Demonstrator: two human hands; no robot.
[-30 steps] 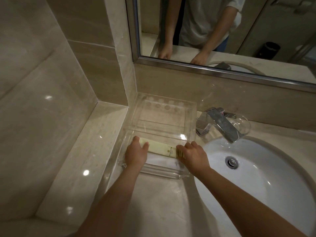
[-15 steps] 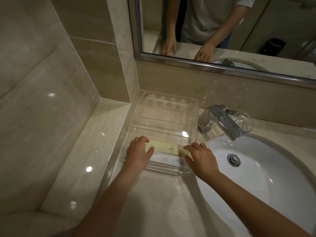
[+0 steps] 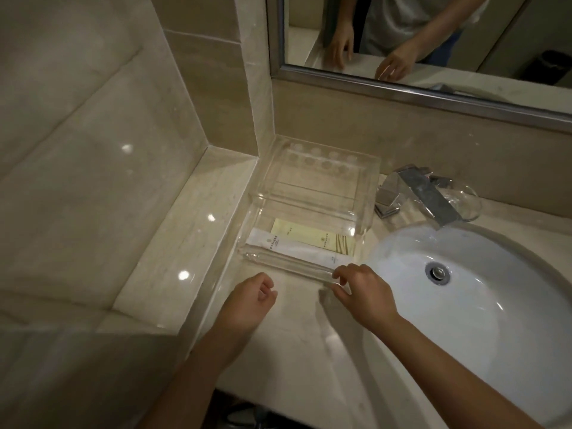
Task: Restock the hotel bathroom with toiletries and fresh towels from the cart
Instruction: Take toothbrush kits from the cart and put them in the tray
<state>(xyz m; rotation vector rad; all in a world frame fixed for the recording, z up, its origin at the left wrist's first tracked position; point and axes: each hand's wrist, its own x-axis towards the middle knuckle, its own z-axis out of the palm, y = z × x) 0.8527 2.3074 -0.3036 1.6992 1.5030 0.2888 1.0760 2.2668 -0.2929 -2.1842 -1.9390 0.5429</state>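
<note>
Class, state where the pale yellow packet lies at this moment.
In the head view, the pale yellow packet lies flat in the front section of the clear acrylic tray, just behind the white packet, left of the washbasin.

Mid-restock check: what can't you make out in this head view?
Head view:
- White packet, yellow packet: print too small, dim.
- Right hand: grip on clear tray's front rail unclear.
- Glass dish: partly behind faucet.
- Sink: cut by right edge.
</note>
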